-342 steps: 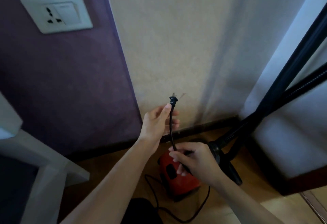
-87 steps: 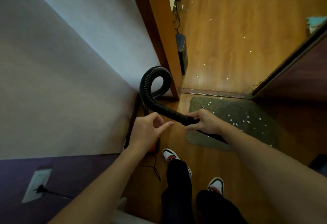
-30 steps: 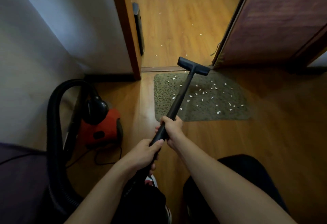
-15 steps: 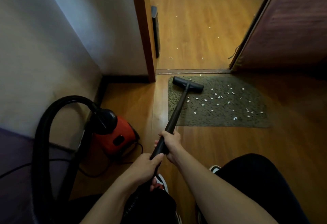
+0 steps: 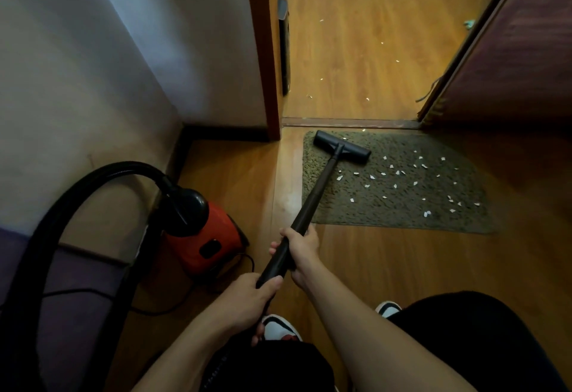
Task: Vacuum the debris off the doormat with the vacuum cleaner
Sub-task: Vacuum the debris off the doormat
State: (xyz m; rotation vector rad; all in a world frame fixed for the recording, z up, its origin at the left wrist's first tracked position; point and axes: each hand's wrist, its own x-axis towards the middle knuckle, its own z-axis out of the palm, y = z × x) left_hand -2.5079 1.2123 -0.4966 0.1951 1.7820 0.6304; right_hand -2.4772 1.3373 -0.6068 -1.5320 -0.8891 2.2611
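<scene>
Two hands share the work. At nine o'clock of the view the red vacuum cleaner (image 5: 201, 236) stands on the wooden floor (image 5: 418, 267) close to the wall (image 5: 77, 82), and its hose (image 5: 77, 193) arches up and round toward the person. The left hand (image 5: 247, 302), near six o'clock, is curled round the near end of the wand (image 5: 315, 196). The right hand (image 5: 301, 249), at one o'clock from the left, wraps the wand further along. The suction head (image 5: 342, 147) lies on the doormat (image 5: 402, 215) at the mat's ten o'clock corner. White debris (image 5: 399, 174) is scattered from the head toward four o'clock. I judge it best to hold the head flat and draw slow, overlapping strokes rightward. The right hand should steer while the left feeds hose slack, so the mat does not ruck.
</scene>
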